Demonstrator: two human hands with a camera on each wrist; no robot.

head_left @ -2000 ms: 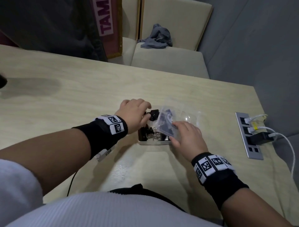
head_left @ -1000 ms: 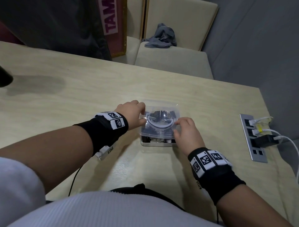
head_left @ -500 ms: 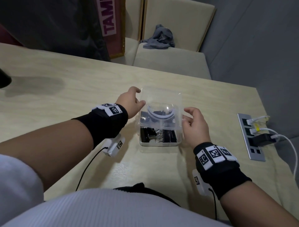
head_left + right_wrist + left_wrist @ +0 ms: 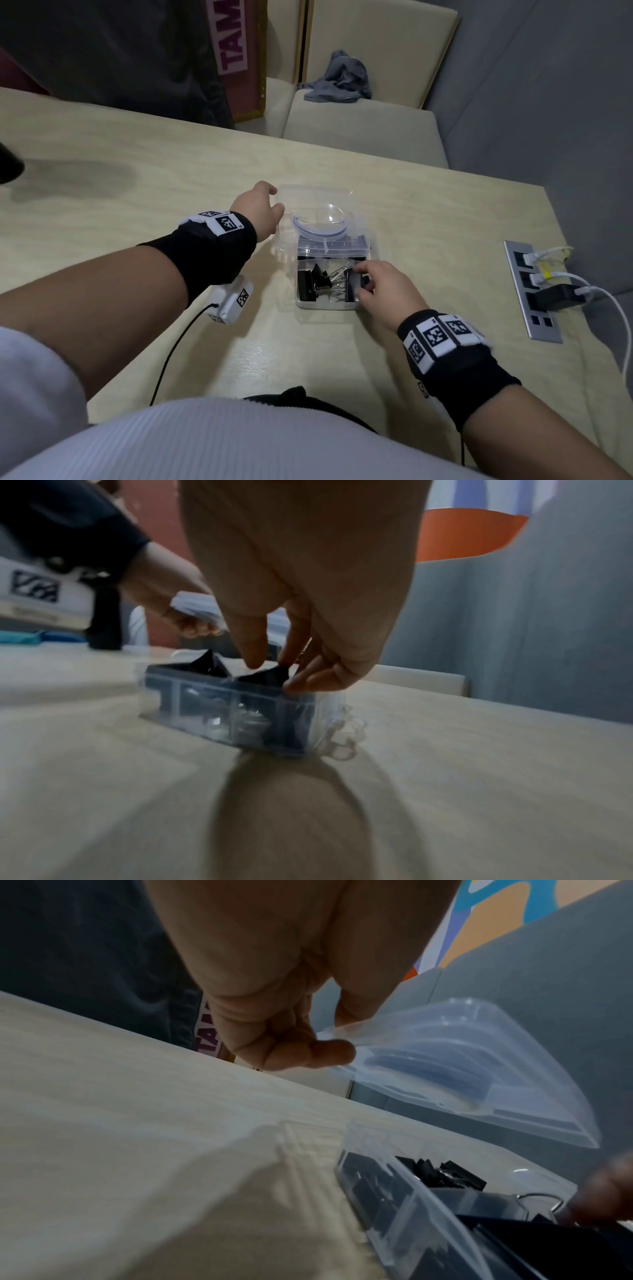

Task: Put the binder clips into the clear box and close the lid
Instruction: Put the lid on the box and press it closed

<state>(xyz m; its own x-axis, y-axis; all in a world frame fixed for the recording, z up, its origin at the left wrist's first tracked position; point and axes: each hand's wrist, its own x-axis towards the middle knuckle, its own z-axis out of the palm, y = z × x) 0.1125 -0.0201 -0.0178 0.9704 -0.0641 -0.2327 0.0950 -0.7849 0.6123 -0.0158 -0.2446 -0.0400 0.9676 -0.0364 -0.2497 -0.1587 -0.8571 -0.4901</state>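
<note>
The clear box sits mid-table with several black binder clips inside. Its hinged clear lid stands raised at the far side. My left hand pinches the lid's left corner between thumb and fingers; the left wrist view shows this left hand holding the lid above the box. My right hand reaches into the box's right side. In the right wrist view, the right hand pinches a black binder clip that sticks up above the box rim.
A metal power strip with white cables and a black charger lies at the table's right edge. Beyond the far edge stand beige seats with a grey cloth. A dark object sits at the far left.
A second ago both hands held the lid down on the box. My left hand has since lifted the lid open, and my right hand has moved into the box onto a clip.
</note>
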